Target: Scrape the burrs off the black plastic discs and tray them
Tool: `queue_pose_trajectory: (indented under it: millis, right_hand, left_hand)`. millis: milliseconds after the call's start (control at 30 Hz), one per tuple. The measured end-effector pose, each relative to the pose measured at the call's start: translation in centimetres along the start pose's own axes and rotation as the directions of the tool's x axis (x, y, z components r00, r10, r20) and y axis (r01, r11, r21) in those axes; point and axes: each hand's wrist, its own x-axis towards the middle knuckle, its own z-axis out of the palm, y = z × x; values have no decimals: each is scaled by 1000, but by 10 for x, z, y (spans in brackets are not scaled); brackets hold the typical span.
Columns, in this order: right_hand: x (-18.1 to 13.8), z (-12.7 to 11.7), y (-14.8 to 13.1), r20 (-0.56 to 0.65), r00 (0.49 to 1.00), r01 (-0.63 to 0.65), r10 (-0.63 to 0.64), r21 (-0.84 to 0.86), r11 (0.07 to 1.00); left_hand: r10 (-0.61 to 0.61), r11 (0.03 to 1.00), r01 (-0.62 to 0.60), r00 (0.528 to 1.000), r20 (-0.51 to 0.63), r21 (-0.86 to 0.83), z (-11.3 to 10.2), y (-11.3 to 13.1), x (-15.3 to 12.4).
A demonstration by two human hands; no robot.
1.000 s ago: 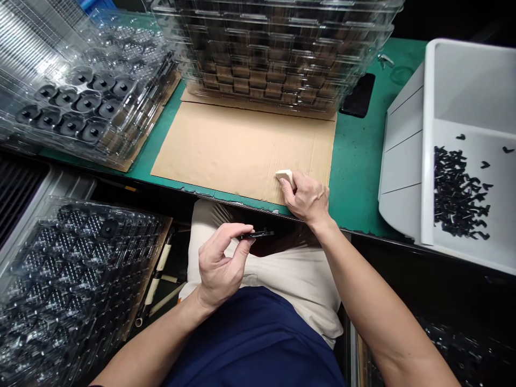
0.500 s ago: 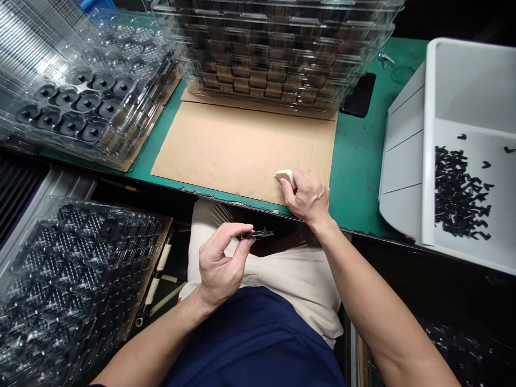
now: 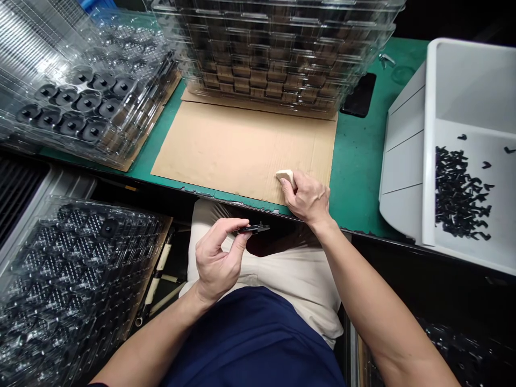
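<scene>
Left hand: the person's bare left hand [image 3: 215, 260] is raised over the lap, in front of the bench edge.

Left grip: thumb and forefinger press together on a small flat black plastic part [image 3: 253, 229], which sticks out to the right of the fingertips, level and clamped.

Right hand: the bare right hand [image 3: 304, 198] rests on the near edge of a flat tan corrugated cardboard sheet [image 3: 242, 150].

Right grip: fingers and thumb close around a small pale cream wedge [image 3: 284, 175], its material too unclear to name; the wedge touches the cardboard.

Beyond the right hand: a tall stack of clear plastic blister trays [image 3: 274, 54] filled with dark parts stands at the far edge of the cardboard.

Right of the right hand: a white plastic bin [image 3: 463, 80] holds a loose heap of small black plastic parts [image 3: 457, 193], past a green bench mat [image 3: 358, 161].

Left of both hands: more clear plastic trays of round black parts [image 3: 80, 102] sit on the bench, with another stack [image 3: 68, 269] below it.
</scene>
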Motion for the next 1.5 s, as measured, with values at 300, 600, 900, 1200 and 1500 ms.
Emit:
queue_pose_trajectory:
  millis: [300,600,900,1200,1500]
  right_hand:
    - [0,1,1,-10,1000,9,-9,0,1000]
    - [0,2,1,-28,1000,11,-10,10,1000]
    - [0,0,0,-14,1000,4,-4,-1,1000]
    - [0,1,0,1,1000,-7,7,1,1000]
    - [0,1,0,-15,1000,0,0,9,1000]
  left_hand:
    - [-10,1000,10,1000,4,-15,2,-1,-1]
    - [-18,1000,18,1000,-3,-22,1,-5,-1]
    - [-33,999,33,999,-21,-14,1,-10,5]
    - [-29,1000,29,999,-41,3,0,-12,11]
    - [-5,999,9,996,-87,44,1,-27,29]
